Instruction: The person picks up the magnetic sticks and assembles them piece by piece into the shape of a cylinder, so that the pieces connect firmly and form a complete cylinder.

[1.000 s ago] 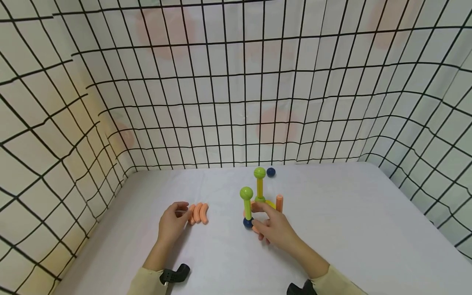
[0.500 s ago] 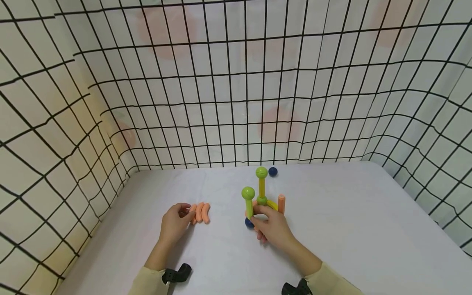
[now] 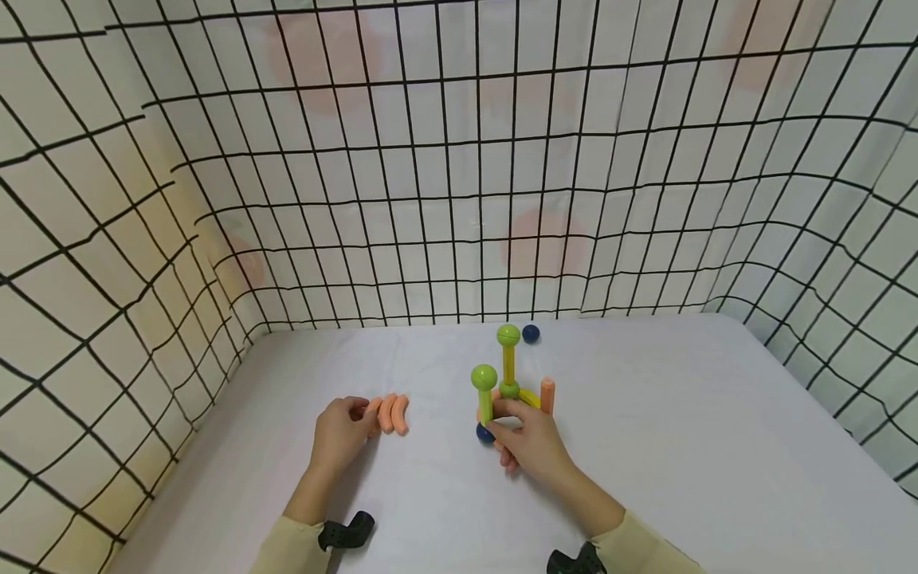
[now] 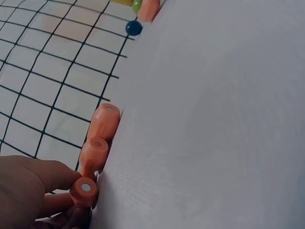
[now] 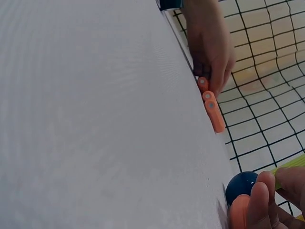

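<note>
Ahead of you, black grid mesh point(image 3: 478, 78) spans the far side and turns along the left and right, some of its lines bowed and wavy. Behind it you have a pale backing sheet point(image 3: 430, 171) printed with blurred, reddish round patches: an upper-left patch point(image 3: 344, 56), an upper-right patch point(image 3: 763, 40) and a lower patch point(image 3: 522, 255) right of centre. To your left the backing looks yellowish. Below lies your white tabletop point(image 3: 645, 446), which reaches to the mesh.

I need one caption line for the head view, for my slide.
Left hand pinches a curved orange piece; right hand grips a green stick topped by a green ball.
</note>
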Demonstrator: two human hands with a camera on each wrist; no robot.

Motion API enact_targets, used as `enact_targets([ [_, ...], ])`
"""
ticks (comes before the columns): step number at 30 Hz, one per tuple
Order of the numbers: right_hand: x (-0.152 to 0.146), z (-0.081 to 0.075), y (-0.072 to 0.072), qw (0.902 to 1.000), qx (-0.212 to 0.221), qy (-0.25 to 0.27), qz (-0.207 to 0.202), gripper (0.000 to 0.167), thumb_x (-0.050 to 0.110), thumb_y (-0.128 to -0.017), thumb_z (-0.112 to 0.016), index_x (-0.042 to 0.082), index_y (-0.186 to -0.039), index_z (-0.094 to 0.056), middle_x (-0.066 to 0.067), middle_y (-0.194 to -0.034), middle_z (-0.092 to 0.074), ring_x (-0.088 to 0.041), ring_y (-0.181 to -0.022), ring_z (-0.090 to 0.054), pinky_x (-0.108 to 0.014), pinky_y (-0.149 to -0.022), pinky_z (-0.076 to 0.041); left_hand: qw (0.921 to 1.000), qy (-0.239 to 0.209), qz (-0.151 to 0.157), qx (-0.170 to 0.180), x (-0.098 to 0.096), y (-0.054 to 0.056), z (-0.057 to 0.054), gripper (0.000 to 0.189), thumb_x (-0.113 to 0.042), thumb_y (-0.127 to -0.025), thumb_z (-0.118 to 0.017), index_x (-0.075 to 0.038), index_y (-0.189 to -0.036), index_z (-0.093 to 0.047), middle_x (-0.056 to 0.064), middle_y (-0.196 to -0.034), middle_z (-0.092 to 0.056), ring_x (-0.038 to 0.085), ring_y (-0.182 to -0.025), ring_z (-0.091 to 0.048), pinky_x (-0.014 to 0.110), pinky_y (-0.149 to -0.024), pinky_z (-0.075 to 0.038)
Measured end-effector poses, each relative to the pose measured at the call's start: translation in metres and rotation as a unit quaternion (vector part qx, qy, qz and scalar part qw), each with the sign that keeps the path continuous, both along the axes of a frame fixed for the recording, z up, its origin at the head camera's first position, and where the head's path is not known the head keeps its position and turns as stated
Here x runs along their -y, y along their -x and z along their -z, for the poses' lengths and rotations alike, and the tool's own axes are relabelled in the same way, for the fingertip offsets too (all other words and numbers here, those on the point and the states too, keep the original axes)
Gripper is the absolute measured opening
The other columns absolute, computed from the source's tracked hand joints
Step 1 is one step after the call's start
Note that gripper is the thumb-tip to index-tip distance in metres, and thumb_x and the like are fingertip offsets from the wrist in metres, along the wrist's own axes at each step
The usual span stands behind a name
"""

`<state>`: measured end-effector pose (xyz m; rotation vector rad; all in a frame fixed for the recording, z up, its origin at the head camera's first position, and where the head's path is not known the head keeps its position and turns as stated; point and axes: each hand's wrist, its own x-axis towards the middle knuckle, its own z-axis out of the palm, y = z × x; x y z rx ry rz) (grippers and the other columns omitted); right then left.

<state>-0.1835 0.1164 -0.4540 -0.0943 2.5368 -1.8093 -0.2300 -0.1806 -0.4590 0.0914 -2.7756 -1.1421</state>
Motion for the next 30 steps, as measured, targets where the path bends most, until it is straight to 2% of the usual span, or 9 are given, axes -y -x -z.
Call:
enact_targets([
  [3,0.0,-0.001,0.0,1.0,0.001,0.002,0.001,0.027,0.013,-0.092,-0.07,0.009,-0.119,-0.067,-0.005,-0.063,-0.059,-0.014,-0.045,-0.055,-0.029,-0.044,-0.052,0.9999,0.006,-0.009,0.002,-0.001,0.0,-0.002,0.028,-0.015,-0.089,-0.068,0.004,-0.109,-0.07,0.012,-0.091,-0.066,0.019,-0.077,-0.059,0.024,-0.06,-0.046],
  [7,0.0,0.0,0.0,1.0,-0.003,0.003,-0.003,0.026,0.012,-0.092,-0.07,0.009,-0.118,-0.068,-0.006,-0.062,-0.059,-0.015,-0.044,-0.055,-0.03,-0.044,-0.052,0.999,0.036,-0.02,-0.014,-0.004,-0.001,-0.003,0.025,-0.018,-0.088,-0.068,0.003,-0.101,-0.073,0.01,-0.084,-0.068,0.019,-0.073,-0.059,0.026,-0.06,-0.044],
  [10,-0.001,0.001,0.0,1.0,-0.008,0.003,-0.004,0.025,0.011,-0.092,-0.07,0.009,-0.117,-0.068,-0.007,-0.066,-0.06,-0.015,-0.044,-0.055,-0.03,-0.044,-0.053,0.9988,0.039,-0.023,-0.019,-0.004,-0.003,-0.002,0.026,-0.018,-0.088,-0.068,0.003,-0.1,-0.073,0.01,-0.081,-0.069,0.018,-0.07,-0.059,0.026,-0.06,-0.044],
  [14,-0.001,0.003,0.0,0.9998,-0.014,0.001,-0.01,0.026,0.01,-0.092,-0.07,0.01,-0.118,-0.068,-0.009,-0.086,-0.066,-0.015,-0.046,-0.056,-0.03,-0.044,-0.053,0.9991,-0.024,-0.035,-0.003,0.0,-0.003,-0.003,0.03,-0.023,-0.09,-0.069,0.002,-0.106,-0.073,0.009,-0.082,-0.07,0.013,-0.062,-0.059,0.025,-0.056,-0.045],
  [16,-0.001,0.003,0.0,0.9997,-0.018,0.0,-0.014,0.026,0.01,-0.092,-0.07,0.011,-0.118,-0.068,-0.009,-0.099,-0.067,-0.015,-0.046,-0.057,-0.03,-0.044,-0.053,0.9965,-0.07,-0.044,0.007,0.002,-0.002,-0.003,0.033,-0.028,-0.092,-0.069,0.0,-0.109,-0.073,0.008,-0.079,-0.07,0.011,-0.058,-0.057,0.024,-0.053,-0.043],
  [18,-0.002,0.004,0.0,0.9997,-0.021,0.002,-0.016,0.026,0.01,-0.092,-0.07,0.011,-0.118,-0.068,-0.01,-0.104,-0.067,-0.015,-0.046,-0.057,-0.031,-0.044,-0.053,0.9924,-0.112,-0.05,0.012,0.003,-0.001,-0.003,0.034,-0.03,-0.093,-0.068,-0.002,-0.111,-0.072,0.005,-0.076,-0.069,0.011,-0.059,-0.054,0.023,-0.053,-0.041],
  [22,-0.004,0.004,0.001,0.9994,-0.018,-0.001,-0.028,0.027,0.012,-0.092,-0.071,0.011,-0.119,-0.068,-0.009,-0.09,-0.067,-0.015,-0.046,-0.056,-0.031,-0.043,-0.053,0.9841,-0.171,-0.045,0.017,0.004,0.0,-0.006,0.032,-0.026,-0.095,-0.065,-0.002,-0.115,-0.069,0.002,-0.073,-0.065,0.012,-0.065,-0.054,0.022,-0.054,-0.042],
  [27,-0.008,0.003,0.001,0.9983,-0.003,-0.003,-0.059,0.029,0.017,-0.092,-0.072,0.011,-0.119,-0.067,-0.006,-0.068,-0.061,-0.014,-0.047,-0.056,-0.03,-0.045,-0.053,0.9775,-0.206,-0.036,0.024,-0.001,-0.001,-0.012,0.036,-0.029,-0.096,-0.065,-0.002,-0.12,-0.065,0.003,-0.082,-0.067,0.014,-0.075,-0.057,0.023,-0.061,-0.047],
  [30,-0.01,0.0,0.0,0.9975,0.004,-0.004,-0.07,0.028,0.018,-0.091,-0.072,0.012,-0.119,-0.067,-0.006,-0.063,-0.058,-0.015,-0.047,-0.055,-0.029,-0.047,-0.053,0.9679,-0.245,-0.03,0.046,-0.007,-0.001,-0.017,0.036,-0.031,-0.097,-0.065,-0.004,-0.121,-0.064,0.003,-0.087,-0.067,0.016,-0.084,-0.056,0.024,-0.069,-0.047],
])
